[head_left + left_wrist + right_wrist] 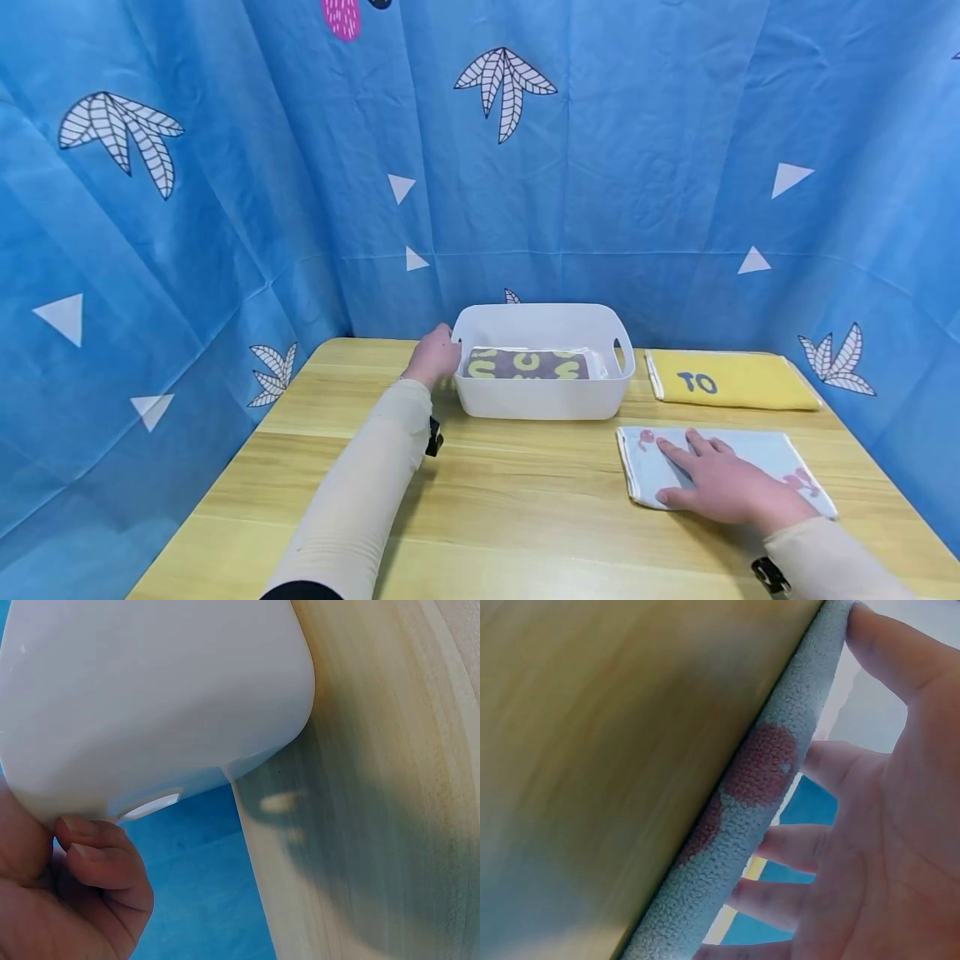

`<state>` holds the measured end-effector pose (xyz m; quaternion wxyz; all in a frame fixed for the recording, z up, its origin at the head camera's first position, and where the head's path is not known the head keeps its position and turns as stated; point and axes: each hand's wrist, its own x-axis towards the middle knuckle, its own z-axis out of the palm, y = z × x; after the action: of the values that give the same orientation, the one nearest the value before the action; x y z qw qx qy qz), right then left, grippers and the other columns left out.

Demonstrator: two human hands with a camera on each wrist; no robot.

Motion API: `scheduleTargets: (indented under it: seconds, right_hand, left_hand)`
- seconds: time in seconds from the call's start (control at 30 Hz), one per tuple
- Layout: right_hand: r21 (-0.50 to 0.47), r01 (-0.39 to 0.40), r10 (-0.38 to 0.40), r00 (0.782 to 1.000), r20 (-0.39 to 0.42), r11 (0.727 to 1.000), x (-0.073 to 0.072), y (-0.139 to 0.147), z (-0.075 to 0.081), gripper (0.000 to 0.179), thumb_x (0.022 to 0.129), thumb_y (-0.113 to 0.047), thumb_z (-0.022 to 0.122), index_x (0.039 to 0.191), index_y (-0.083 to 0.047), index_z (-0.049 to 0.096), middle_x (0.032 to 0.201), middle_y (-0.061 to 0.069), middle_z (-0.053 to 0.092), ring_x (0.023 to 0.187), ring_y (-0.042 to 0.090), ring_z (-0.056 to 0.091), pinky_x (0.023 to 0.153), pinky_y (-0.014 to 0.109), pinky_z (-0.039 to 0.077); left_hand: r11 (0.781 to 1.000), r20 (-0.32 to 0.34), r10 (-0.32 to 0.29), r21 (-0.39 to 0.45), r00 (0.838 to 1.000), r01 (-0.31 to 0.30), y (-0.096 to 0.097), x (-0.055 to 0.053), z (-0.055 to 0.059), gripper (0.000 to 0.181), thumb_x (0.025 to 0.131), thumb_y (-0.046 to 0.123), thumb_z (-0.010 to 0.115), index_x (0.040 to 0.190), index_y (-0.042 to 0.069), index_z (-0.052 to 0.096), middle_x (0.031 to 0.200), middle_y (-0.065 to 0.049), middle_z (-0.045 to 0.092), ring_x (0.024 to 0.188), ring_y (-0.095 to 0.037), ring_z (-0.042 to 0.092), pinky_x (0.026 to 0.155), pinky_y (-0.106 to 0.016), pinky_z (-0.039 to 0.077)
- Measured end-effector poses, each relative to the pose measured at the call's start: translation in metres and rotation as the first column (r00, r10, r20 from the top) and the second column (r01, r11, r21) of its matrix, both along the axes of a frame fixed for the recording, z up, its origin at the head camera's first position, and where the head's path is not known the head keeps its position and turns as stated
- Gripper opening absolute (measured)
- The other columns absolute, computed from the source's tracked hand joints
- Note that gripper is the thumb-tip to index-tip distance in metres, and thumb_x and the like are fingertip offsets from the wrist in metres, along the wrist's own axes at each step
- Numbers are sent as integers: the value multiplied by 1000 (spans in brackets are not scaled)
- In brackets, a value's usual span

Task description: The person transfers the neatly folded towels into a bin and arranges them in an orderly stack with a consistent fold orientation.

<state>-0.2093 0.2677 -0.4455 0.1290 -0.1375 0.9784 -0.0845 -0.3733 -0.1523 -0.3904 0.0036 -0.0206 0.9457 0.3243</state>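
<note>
A white plastic basket [536,402] with handle holes stands at the back of the table. My left hand [435,357] grips its left end; in the left wrist view the curled fingers [105,859] and thumb pinch the rim beside the handle slot. Inside the basket lies a purple-grey cloth [504,365] with yellow-green shapes. At the right, a folded light-blue towel [761,450] with pink prints lies flat. On top of it rests my right hand [727,490], fingers spread and fairly straight. The right wrist view shows the towel's thick folded edge [705,877] under the fingertips.
A folded yellow towel [757,382] lettered "TO" lies behind the light-blue one, right of the basket. The wooden table [525,508] ends against a blue patterned curtain [637,167] at the back and sides.
</note>
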Motion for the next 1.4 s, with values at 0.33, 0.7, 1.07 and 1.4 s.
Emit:
scheduleTargets:
  seconds: [0.33,0.7,1.07,1.4]
  right_hand:
    - [1,-1,1,1000,19,1000,4,-38,3,91,85,-72,63,153,-15,45,154,36,29,134,64,29,97,74,35]
    - [-12,-29,29,1000,7,999,9,-75,6,88,84,-70,66,152,-16,47,155,32,31,134,60,32,97,71,38]
    - [-13,-58,58,998,-8,998,9,-114,9,81,87,-64,68,152,-21,48,156,30,31,136,57,32,99,69,38]
    - [13,-99,100,993,-60,995,8,-151,6,80,88,-63,67,152,-19,48,154,32,33,134,55,36,95,65,45]
  left_hand:
    - [1000,10,3,20,1000,-3,0,0,-1,32,106,19,45,131,1,49,116,-17,60,105,-32,59,93,-48,48]
    - [1000,16,2,18,1000,-2,1,1,-1,29,106,19,45,129,1,49,114,-17,60,104,-32,59,91,-48,49]
    - [1000,23,-7,7,1000,7,1,3,3,31,107,20,44,131,1,47,116,-17,60,106,-32,59,93,-48,48]
    - [1000,45,3,22,999,-4,1,2,3,32,107,20,42,132,2,46,117,-17,59,106,-32,58,94,-49,48]
